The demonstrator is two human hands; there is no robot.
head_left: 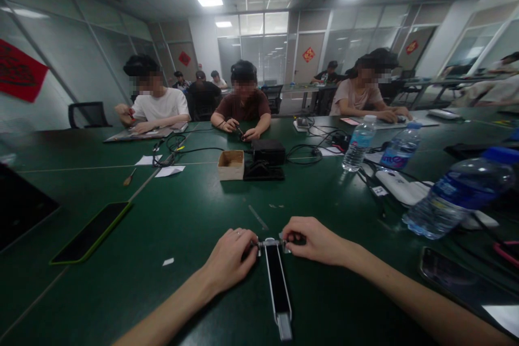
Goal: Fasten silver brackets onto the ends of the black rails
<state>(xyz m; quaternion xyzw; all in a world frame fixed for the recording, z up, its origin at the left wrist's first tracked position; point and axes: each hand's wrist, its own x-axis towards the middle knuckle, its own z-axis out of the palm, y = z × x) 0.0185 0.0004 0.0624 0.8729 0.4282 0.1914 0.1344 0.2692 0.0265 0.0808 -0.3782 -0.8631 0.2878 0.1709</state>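
Observation:
A long narrow device (277, 281), black in the middle with pale metallic edges, lies on the green table (186, 216), its far end between my hands. My left hand (232, 257) is closed, with thumb and fingers pinched at the left side of a small metal crosspiece (268, 242) on that far end. On the opposite side my right hand (310, 240) pinches the crosspiece's right end, its fingers curled. The small parts at the fingertips are partly covered by the fingers. A silver tab (284, 326) sticks out at the near end.
An open cardboard box (231, 167) stands beyond my hands beside a black case (268, 151). A green-edged phone (93, 232) lies left, another phone (454, 275) right. Water bottles (462, 189) and cables stand or lie at the right. Several people sit across the table.

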